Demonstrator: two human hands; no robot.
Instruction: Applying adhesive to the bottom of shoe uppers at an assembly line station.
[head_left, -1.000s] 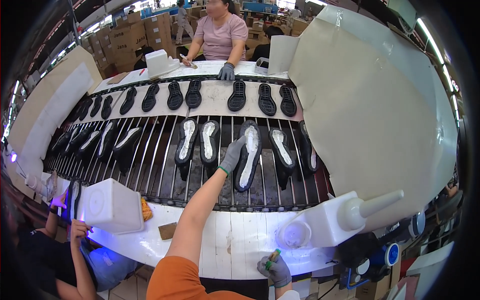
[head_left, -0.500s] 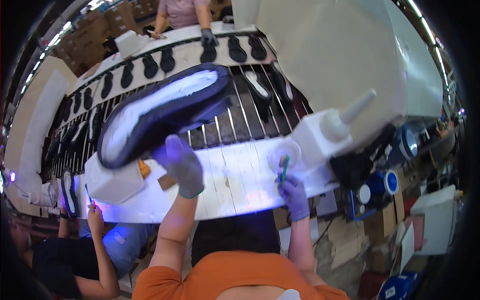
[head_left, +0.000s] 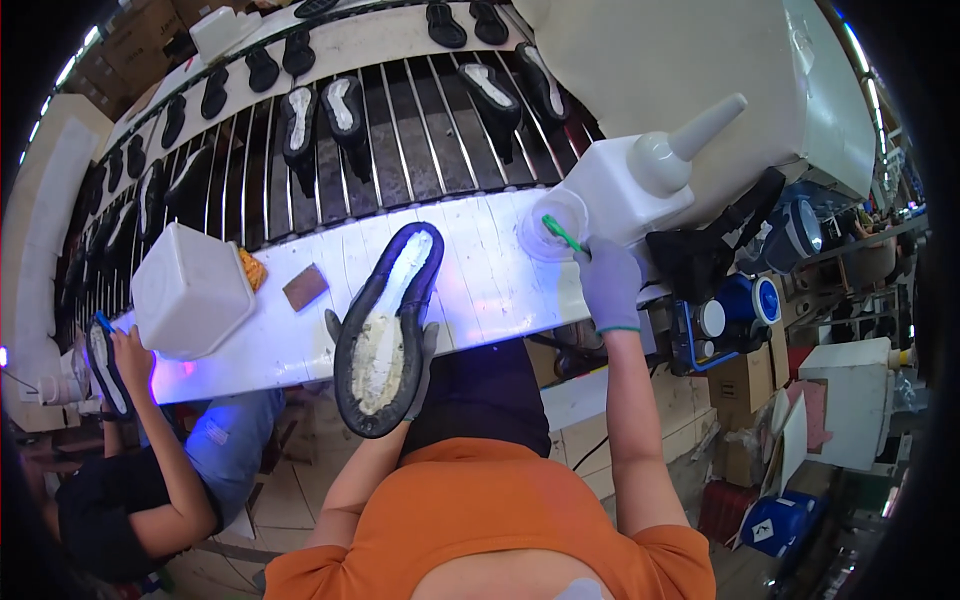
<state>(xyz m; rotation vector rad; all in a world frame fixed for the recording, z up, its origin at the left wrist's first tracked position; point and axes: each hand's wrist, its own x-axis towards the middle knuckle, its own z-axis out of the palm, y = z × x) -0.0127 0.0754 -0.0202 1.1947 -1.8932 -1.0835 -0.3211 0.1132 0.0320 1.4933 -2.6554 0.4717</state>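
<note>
My left hand [head_left: 426, 368] is wrapped around the sides of a black shoe [head_left: 352, 375], thumb on one side and fingers on the other. The shoe is bottom up over the table's near edge, its sole recess whitish, rougher and creamier at the lower, wider end. Closed on a green-handled brush [head_left: 566, 236], my right hand [head_left: 610, 285] is at a clear cup [head_left: 528, 238]. The brush's end is inside the cup. Right beside the cup a white squeeze bottle [head_left: 622, 190] with a long nozzle lies tilted.
Beyond the white table [head_left: 490, 270] runs a roller conveyor [head_left: 425, 130] bearing several upturned shoes. A white angular container [head_left: 190, 295] and a brown block [head_left: 305, 287] rest on the table. At left, a co-worker's hand [head_left: 132, 362] works at another shoe [head_left: 103, 365]. Blue containers [head_left: 765, 300] stand at right.
A shoe that was raised over the conveyor beside my left hand no longer hangs there; that hand is now lower and nearer me, gripping a shoe. My right hand has moved up and right with the brush.
</note>
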